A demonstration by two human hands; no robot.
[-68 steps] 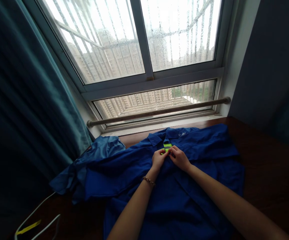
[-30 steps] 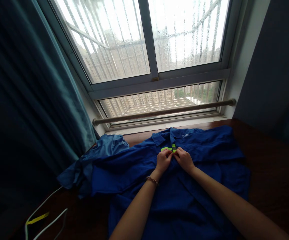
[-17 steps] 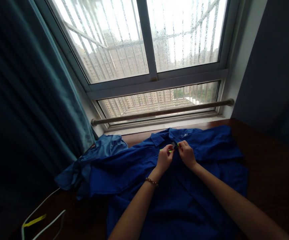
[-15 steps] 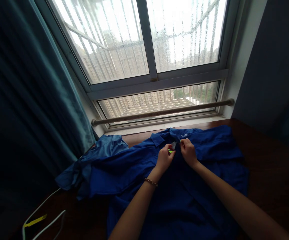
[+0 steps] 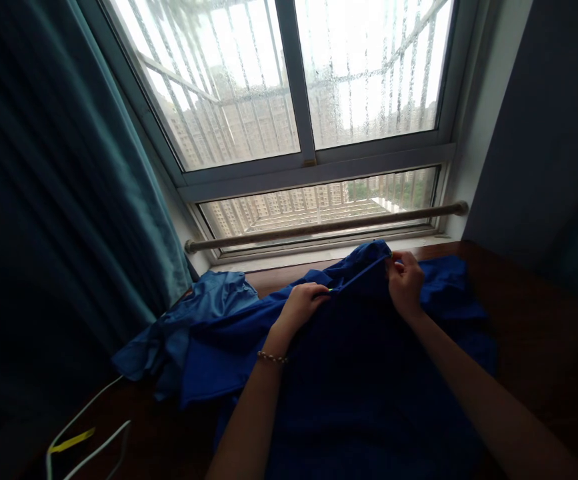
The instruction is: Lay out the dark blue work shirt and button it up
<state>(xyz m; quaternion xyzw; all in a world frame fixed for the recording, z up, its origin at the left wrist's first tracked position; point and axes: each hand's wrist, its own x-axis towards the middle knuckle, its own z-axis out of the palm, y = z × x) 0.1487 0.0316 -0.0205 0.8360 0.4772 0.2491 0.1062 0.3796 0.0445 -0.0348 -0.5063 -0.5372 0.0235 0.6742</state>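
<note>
A blue work shirt (image 5: 349,380) lies spread on a dark wooden table (image 5: 533,347) below a window. My left hand (image 5: 303,303) grips the shirt's upper edge near the collar on the left. My right hand (image 5: 405,280) grips the same edge on the right and lifts it, so the cloth between them stands up in a taut ridge. A beaded bracelet (image 5: 271,358) is on my left wrist. The yellow-green strip near the collar is almost hidden; only a speck shows by my left fingers.
A lighter blue garment (image 5: 189,320) lies bunched at the table's left. A white cable with a yellow tag (image 5: 76,440) lies at the lower left. A teal curtain (image 5: 69,187) hangs on the left, a metal rail (image 5: 329,227) crosses the window sill.
My hands have moved apart from the collar's middle and lifted the shirt's upper edge. The yellow-green strip seen earlier is now covered by cloth.
</note>
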